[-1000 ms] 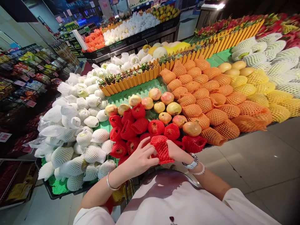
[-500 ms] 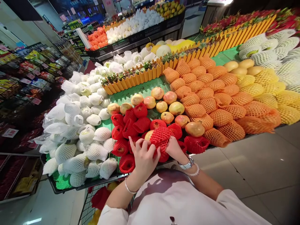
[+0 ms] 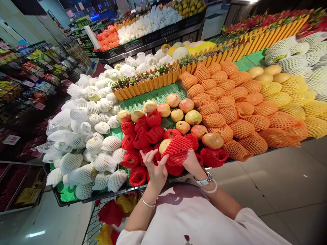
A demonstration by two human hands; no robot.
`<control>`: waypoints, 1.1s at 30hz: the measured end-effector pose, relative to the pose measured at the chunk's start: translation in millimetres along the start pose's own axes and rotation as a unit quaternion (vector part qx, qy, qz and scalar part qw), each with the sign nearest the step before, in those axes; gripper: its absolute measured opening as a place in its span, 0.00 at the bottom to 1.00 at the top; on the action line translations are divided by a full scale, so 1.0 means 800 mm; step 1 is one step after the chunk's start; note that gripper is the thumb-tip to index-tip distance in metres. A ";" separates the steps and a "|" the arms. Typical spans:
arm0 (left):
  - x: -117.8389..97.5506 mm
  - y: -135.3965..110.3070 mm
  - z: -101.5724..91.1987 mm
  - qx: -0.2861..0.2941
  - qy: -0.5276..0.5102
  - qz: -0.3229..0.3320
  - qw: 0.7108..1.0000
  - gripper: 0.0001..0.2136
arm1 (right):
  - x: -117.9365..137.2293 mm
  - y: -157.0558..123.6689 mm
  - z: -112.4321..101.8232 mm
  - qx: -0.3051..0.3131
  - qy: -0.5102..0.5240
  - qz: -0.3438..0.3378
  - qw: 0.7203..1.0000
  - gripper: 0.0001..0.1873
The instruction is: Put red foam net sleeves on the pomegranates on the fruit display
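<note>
A pomegranate (image 3: pixel 166 146) sits partly inside a red foam net (image 3: pixel 177 149), its yellowish left end bare. My right hand (image 3: pixel 190 162) is closed on the right side of this netted fruit. Just left of it, my left hand (image 3: pixel 156 168) is open with fingers spread; whether a fingertip touches the net I cannot tell. Several red-netted pomegranates (image 3: pixel 154 134) lie beyond and left of my hands. Bare pomegranates (image 3: pixel 193 117) lie behind them on the green mat (image 3: pixel 153 96). Another red-netted fruit (image 3: pixel 214 157) rests to the right of my right hand.
White-netted fruits (image 3: pixel 89 146) are heaped at left, orange-netted fruits (image 3: pixel 241 129) and yellow-netted ones (image 3: pixel 293 98) at right. An orange picket planter (image 3: pixel 145 85) runs along the back. Below the stand's front edge, a wire basket (image 3: pixel 94 217) holds loose red and yellow nets.
My left hand has drawn back from the fruit, toward me, and its fingers have spread. My right hand keeps hold of the netted pomegranate, which shows more of the net's side.
</note>
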State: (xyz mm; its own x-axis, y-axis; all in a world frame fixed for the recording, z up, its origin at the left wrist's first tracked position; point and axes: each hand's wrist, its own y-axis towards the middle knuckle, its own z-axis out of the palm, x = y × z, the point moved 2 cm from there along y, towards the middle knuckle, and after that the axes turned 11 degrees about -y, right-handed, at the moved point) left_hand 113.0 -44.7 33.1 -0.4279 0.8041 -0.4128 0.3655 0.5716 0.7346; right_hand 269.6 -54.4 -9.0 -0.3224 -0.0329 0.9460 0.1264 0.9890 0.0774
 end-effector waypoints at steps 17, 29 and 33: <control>-0.002 0.090 -0.013 0.424 -0.026 0.219 0.879 0.21 | 0.016 -0.026 0.014 -0.001 -0.284 -0.062 0.957 0.08; 0.013 0.112 -0.008 0.477 0.066 0.104 0.870 0.21 | 0.025 -0.033 0.010 0.025 -0.218 -0.120 0.968 0.11; 0.024 0.121 -0.014 0.511 0.074 0.011 0.856 0.19 | 0.032 -0.038 0.010 0.033 -0.200 -0.148 0.968 0.15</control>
State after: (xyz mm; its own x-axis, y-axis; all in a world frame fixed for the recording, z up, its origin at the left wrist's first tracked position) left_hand 131.2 23.9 102.1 -0.4839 0.8305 -0.2758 0.8751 0.4620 -0.1442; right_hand 249.5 -84.4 10.6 -0.6743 -0.2702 0.6872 -0.0829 0.9525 0.2932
